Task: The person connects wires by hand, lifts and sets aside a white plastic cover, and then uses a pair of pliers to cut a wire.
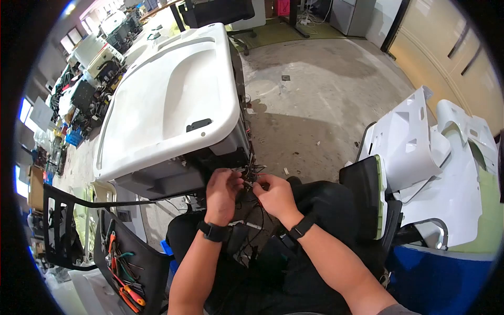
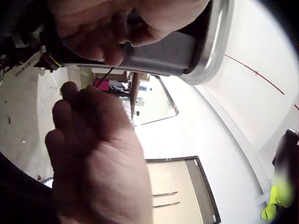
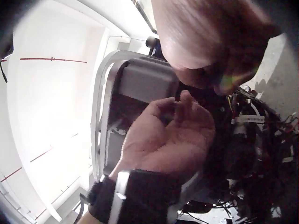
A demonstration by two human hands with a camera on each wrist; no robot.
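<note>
A machine with a large white lid (image 1: 142, 110) and grey lower body stands before the person. At its near right corner hangs a tangle of thin wires (image 1: 254, 169). My left hand (image 1: 221, 193) is beside these wires, palm turned inward and fingers bent; whether it holds a wire I cannot tell. Facing it, my right hand (image 1: 277, 198) pinches at the wires with thumb and forefinger. In the left wrist view a thin dark wire (image 2: 105, 77) runs up from the right fingertips. The right wrist view shows a white connector (image 3: 250, 119) among the wires.
Pliers and screwdrivers (image 1: 125, 273) lie on a black chair seat (image 1: 152, 262) at left. White plastic panels (image 1: 407, 142) are stacked at right, beside a dark green-edged panel (image 1: 365, 194) and a blue bin (image 1: 436, 278). Concrete floor (image 1: 325, 79) extends behind.
</note>
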